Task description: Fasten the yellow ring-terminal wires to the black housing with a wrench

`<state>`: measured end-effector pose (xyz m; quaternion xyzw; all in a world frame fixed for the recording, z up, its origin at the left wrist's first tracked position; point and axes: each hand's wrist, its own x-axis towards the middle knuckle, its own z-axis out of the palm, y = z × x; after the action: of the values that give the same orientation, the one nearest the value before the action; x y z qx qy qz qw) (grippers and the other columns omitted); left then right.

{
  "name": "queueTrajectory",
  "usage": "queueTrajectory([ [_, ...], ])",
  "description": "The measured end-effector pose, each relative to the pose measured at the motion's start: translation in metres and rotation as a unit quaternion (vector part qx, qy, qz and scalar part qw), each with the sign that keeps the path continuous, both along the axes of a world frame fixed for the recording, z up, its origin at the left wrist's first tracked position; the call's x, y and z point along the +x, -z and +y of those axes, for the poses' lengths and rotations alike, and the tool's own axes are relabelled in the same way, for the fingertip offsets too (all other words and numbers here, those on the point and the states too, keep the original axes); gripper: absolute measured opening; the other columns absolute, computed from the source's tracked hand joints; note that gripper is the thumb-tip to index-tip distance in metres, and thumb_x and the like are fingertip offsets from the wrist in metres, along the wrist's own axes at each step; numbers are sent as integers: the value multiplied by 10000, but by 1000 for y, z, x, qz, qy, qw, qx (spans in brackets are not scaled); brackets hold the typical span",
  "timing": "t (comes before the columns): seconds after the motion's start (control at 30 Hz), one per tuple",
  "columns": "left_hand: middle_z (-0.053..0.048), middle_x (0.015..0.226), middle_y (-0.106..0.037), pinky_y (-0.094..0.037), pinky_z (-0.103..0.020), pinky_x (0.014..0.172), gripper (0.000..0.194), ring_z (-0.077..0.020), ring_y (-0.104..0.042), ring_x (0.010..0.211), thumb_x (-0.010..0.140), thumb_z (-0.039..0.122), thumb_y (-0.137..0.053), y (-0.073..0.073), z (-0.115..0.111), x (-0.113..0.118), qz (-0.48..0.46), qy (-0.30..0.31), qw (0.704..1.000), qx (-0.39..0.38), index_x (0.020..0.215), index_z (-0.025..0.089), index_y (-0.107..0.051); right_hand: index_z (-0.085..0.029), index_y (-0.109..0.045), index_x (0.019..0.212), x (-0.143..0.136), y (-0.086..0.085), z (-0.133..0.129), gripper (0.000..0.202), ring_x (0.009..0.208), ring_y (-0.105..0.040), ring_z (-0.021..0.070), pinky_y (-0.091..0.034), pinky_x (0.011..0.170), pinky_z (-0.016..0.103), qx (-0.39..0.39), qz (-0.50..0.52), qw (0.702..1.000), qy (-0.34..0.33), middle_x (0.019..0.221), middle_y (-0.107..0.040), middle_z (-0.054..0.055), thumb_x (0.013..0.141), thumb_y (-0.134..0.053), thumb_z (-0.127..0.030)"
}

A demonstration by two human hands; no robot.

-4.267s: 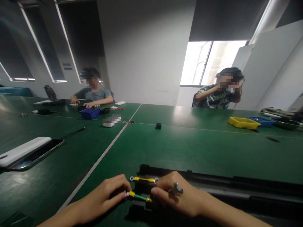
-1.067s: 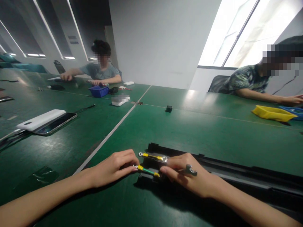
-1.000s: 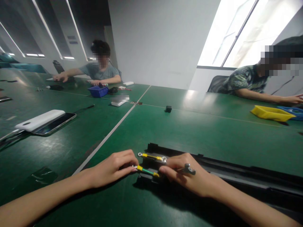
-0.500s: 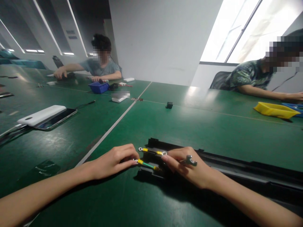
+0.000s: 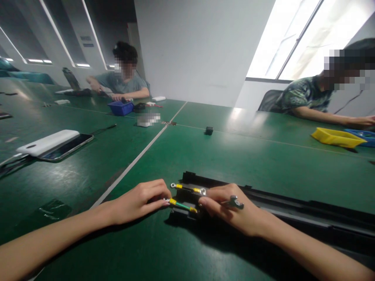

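Note:
My left hand (image 5: 149,196) pinches the ring terminal at the near end of a short green wire (image 5: 183,205) with yellow sleeves. A short black wire (image 5: 188,187), also with yellow sleeves and ring terminals, lies just beyond it. Both wires reach over the end of a long black channel-shaped housing (image 5: 295,208) on the table. My right hand (image 5: 231,207) is closed around an open-end wrench (image 5: 235,202), whose jaw sticks out behind the thumb. Its fingertips are beside the black wire's right terminal. The wrench's other end is hidden by the hand.
A phone (image 5: 68,148) and a white power bank (image 5: 49,141) with cables lie on the left. Farther off are a blue bin (image 5: 120,108), a small black block (image 5: 209,130) and a yellow bin (image 5: 336,137). Two people sit across the green table (image 5: 131,249).
My right thumb and fingertips have shifted slightly off the black wire's terminal, showing more of it. My left hand keeps its pinch. The far-left person's hand has moved inward.

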<state>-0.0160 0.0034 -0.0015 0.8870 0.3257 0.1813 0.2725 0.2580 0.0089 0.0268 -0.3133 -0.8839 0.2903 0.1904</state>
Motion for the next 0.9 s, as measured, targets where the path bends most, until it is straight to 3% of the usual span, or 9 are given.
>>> queueTrajectory([
  [0.27, -47, 939, -572, -438, -255, 756, 132, -170, -568, 843, 971, 170, -474, -1, 0, 0, -1, 2, 1000, 1, 1004, 164, -601, -146, -549, 611, 0, -5, -3, 451, 491, -428, 85, -332, 519, 212, -2, 19, 999, -32, 540, -495, -12, 987, -372, -322],
  [0.53, -51, 925, -576, -437, -256, 743, 135, -170, -568, 826, 969, 175, -473, -1, 0, 1, -2, -2, 1000, -5, 996, 157, -604, -147, -545, 627, -1, -4, -2, 467, 511, -434, 93, -319, 519, 222, 25, -2, 1000, 11, 590, -502, 1, 997, -338, -342],
  [0.9, -50, 925, -575, -441, -253, 737, 146, -169, -561, 817, 974, 187, -464, -1, 0, 0, -5, -2, 1000, -3, 1001, 164, -605, -151, -526, 628, 0, -3, -3, 478, 521, -430, 95, -324, 533, 223, -2, -17, 999, -36, 585, -489, -9, 1005, -315, -357],
])
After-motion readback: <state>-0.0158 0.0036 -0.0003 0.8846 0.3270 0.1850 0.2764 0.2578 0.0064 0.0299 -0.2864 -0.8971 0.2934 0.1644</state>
